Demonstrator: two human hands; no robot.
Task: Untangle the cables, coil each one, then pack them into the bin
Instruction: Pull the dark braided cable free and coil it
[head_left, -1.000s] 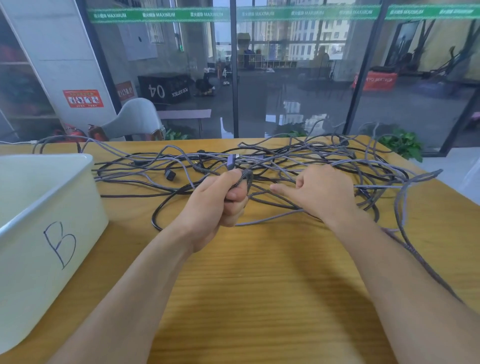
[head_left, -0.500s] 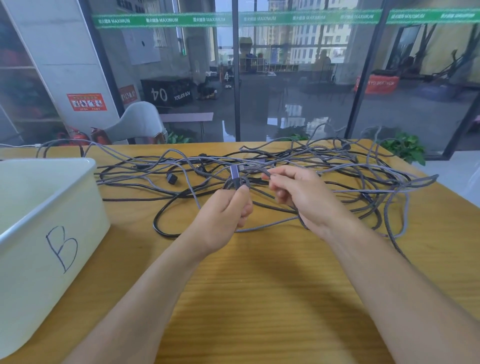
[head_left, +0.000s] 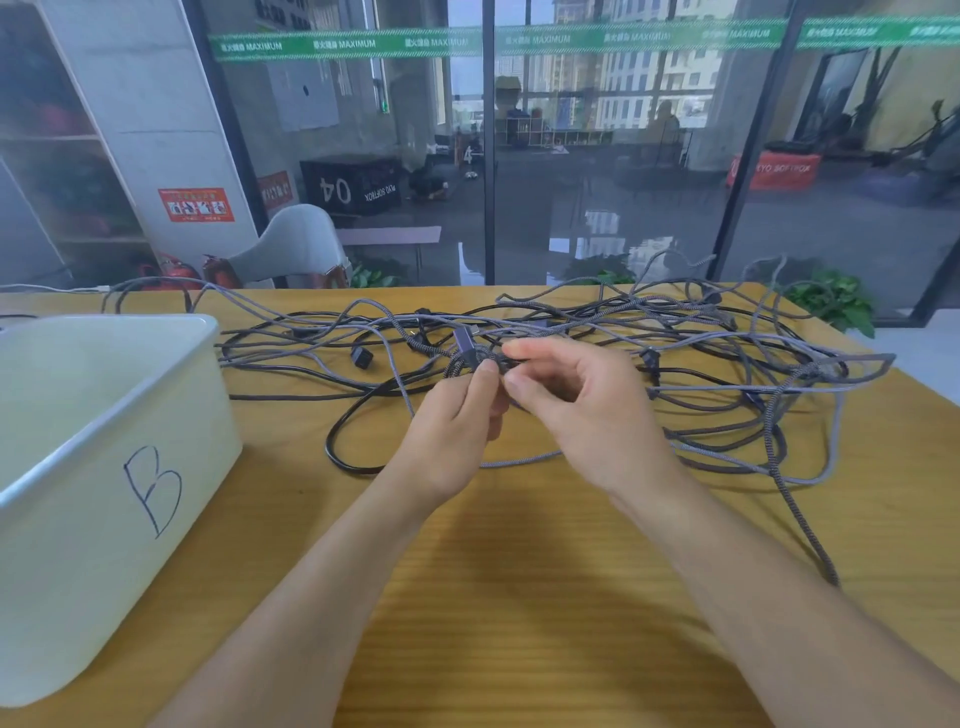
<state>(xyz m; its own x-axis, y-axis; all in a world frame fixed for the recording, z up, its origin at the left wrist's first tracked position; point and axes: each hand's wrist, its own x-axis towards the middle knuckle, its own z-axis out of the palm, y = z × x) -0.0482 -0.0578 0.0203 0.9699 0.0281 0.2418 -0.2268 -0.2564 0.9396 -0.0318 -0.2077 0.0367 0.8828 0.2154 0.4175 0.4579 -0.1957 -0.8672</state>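
A small coil of grey braided cable (head_left: 470, 364), with its plug (head_left: 464, 340) pointing up and away, sits at mid-table. The left hand (head_left: 454, 431) pinches it from below, thumb on top. The right hand (head_left: 582, 410) meets it from the right, fingers curled, fingertips (head_left: 519, 351) pinching a strand at the coil. The rest of the cables (head_left: 701, 364) — grey braided and black — sprawl tangled across the far half of the wooden table (head_left: 519, 597), reaching its far edge and right corner. One braided strand (head_left: 800, 525) trails toward the near right. The near table between the forearms offers bare wood. The white bin (head_left: 104, 467), marked "B", stands at the left — its left part is cut off by the frame. Which strands cross under which cannot be made out.
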